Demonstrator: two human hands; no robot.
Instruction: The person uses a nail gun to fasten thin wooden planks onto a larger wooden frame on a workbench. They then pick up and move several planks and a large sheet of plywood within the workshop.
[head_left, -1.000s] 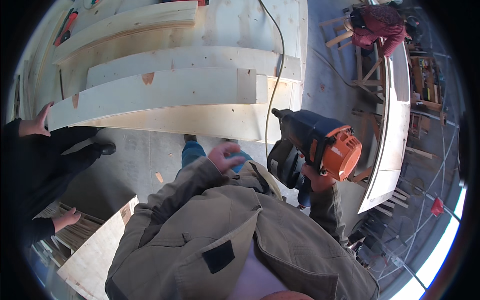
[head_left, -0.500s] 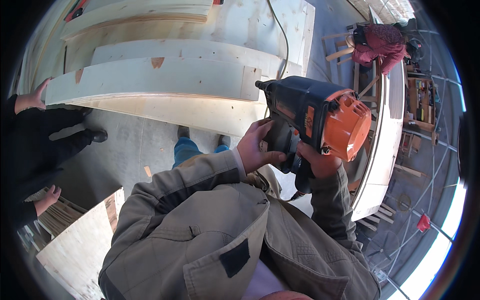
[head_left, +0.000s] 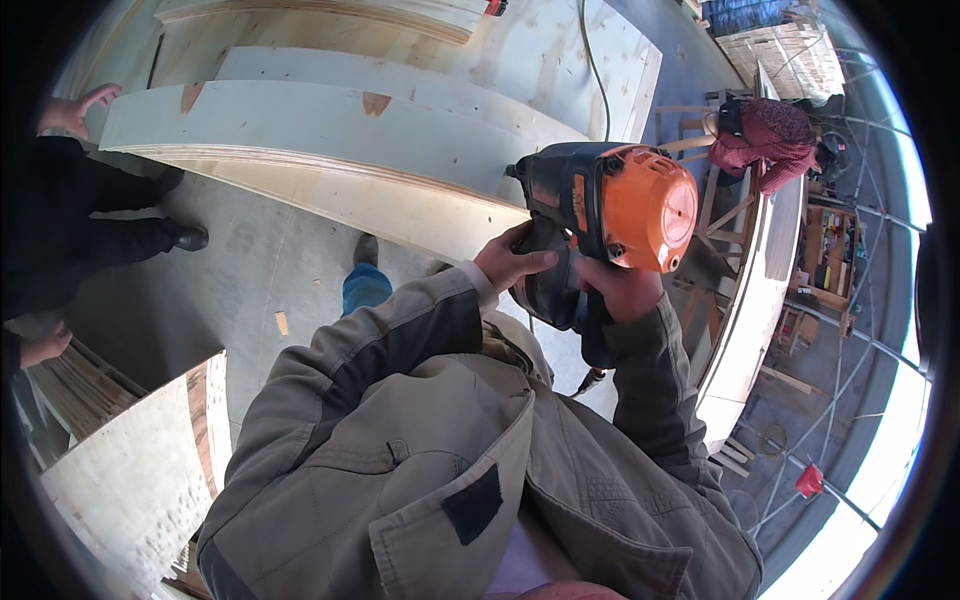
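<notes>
A black nail gun [head_left: 568, 185] with an orange end cap hangs before me, nose pointing left and hose fitting low at the grip. My right hand [head_left: 624, 288] is closed around its handle. My left hand [head_left: 508, 260] grips the black round magazine on its near side, thumb along the top. Just beyond the nose lies a curved, layered plywood piece [head_left: 320, 130] on the bench; whether the nose touches it I cannot tell. A co-worker's hand [head_left: 72, 112] is by the piece's left end.
Large plywood sheets [head_left: 530, 60] cover the bench, with a thin hose [head_left: 597, 75] across them. Lower left stands a plywood panel [head_left: 130, 470] beside stacked strips. At right, a person in a red top [head_left: 765, 135] bends at a long workbench [head_left: 745, 340].
The nail gun has turned and shifted a little left, its orange cap now facing me more. The view has swung, and the co-worker's upper hand has lifted its fingers.
</notes>
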